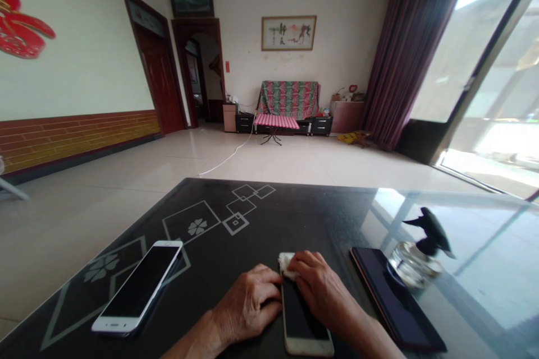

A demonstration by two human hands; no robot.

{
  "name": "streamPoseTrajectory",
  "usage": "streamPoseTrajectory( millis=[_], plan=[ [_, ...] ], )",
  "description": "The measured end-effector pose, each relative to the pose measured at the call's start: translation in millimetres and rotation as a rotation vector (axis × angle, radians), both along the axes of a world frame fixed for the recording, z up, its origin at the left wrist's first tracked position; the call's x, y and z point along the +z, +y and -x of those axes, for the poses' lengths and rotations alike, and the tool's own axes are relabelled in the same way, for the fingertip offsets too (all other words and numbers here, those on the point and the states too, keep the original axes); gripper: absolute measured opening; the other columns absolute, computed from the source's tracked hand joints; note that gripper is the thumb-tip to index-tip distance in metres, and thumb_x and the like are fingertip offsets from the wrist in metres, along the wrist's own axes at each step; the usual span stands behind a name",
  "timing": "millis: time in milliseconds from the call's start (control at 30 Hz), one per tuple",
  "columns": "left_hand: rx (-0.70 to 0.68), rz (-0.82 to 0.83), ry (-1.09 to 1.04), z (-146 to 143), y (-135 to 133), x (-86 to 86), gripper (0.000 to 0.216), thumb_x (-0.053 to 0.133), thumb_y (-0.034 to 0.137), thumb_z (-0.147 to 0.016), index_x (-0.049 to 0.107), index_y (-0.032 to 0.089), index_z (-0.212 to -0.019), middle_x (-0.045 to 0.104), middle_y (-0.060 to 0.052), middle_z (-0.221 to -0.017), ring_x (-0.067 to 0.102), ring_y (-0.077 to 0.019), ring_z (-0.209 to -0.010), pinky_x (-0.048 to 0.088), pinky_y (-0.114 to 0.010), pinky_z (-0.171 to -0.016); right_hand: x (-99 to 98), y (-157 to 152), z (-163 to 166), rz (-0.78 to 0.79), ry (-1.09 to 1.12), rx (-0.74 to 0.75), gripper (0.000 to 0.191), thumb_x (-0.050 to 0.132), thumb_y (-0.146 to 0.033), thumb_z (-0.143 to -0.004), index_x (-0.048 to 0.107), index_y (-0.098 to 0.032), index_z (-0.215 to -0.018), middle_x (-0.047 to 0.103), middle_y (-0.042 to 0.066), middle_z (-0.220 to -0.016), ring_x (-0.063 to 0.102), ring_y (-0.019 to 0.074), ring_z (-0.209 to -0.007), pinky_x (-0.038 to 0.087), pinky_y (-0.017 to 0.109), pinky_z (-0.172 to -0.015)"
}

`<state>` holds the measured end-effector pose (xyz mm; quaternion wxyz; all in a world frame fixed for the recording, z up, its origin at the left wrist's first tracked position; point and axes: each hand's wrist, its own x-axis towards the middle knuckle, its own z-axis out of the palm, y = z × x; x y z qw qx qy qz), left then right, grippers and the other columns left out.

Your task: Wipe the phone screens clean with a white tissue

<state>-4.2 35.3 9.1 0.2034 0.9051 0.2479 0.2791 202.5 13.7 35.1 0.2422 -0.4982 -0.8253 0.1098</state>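
A white-edged phone (304, 322) lies face up on the black glass table (252, 219) near its front edge. My left hand (248, 308) rests beside the phone's left edge, fingers curled against it. My right hand (322, 286) presses a small white cloth (285, 261) onto the top of the phone's screen, fingers closed over the cloth.
A second white phone (138, 286) lies at the left of the table. A dark phone (396, 300) lies at the right, with a clear spray bottle (416, 258) with a black trigger head lying beside it. Beyond the table are tiled floor, a covered sofa (288, 101) and a glass door.
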Motion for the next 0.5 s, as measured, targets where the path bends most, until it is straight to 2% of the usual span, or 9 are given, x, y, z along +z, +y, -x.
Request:
streamPoseTrajectory(
  millis=[133, 500],
  plan=[
    [-0.004, -0.006, 0.000, 0, 0, 0.1, 0.011, 0.060, 0.016, -0.085, 0.070, 0.019, -0.085, 0.067, -0.003, -0.104, 0.059, -0.0166, -0.095, 0.045, -0.027, -0.088, -7.7, 5, 1, -0.067, -0.002, -0.050, 0.031, 0.038, -0.008, -0.089, 0.063, -0.019, -0.104, 0.060, 0.007, -0.109, 0.050, 0.0206, -0.102, 0.040, 0.035, -0.091],
    [0.012, -0.006, 0.006, -2, -1, 2.1, 0.011, 0.061, 0.015, -0.083, 0.071, 0.019, -0.083, 0.067, -0.004, -0.107, 0.059, -0.0166, -0.095, 0.047, -0.026, -0.087, -2.8, -7, -4, -0.021, 0.019, -0.077, 0.028, 0.041, -0.003, -0.079, 0.061, -0.019, -0.090, 0.059, 0.005, -0.095, 0.051, 0.0190, -0.093, 0.041, 0.032, -0.085]
  ],
)
